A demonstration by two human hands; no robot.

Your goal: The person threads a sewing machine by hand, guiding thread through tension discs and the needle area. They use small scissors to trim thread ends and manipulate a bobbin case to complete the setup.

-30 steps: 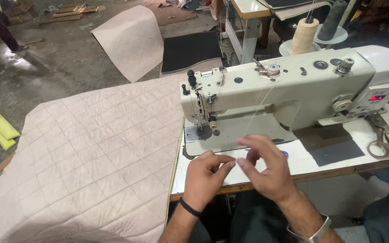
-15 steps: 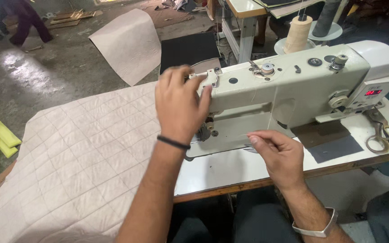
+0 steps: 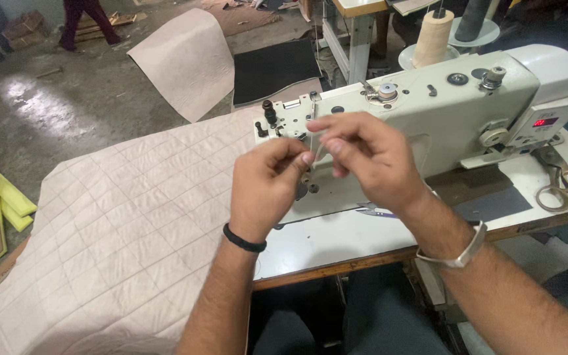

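I have both hands up in front of the sewing machine, close to its needle end. My left hand and right hand are each pinched shut on a thin pale thread, fingertips almost touching. The white bench lies smooth and bare below my wrists, its front edge near me. Left of it spreads a soft quilted sheet, stitched in squares. Metal scissors lie by the bench's right edge, well apart.
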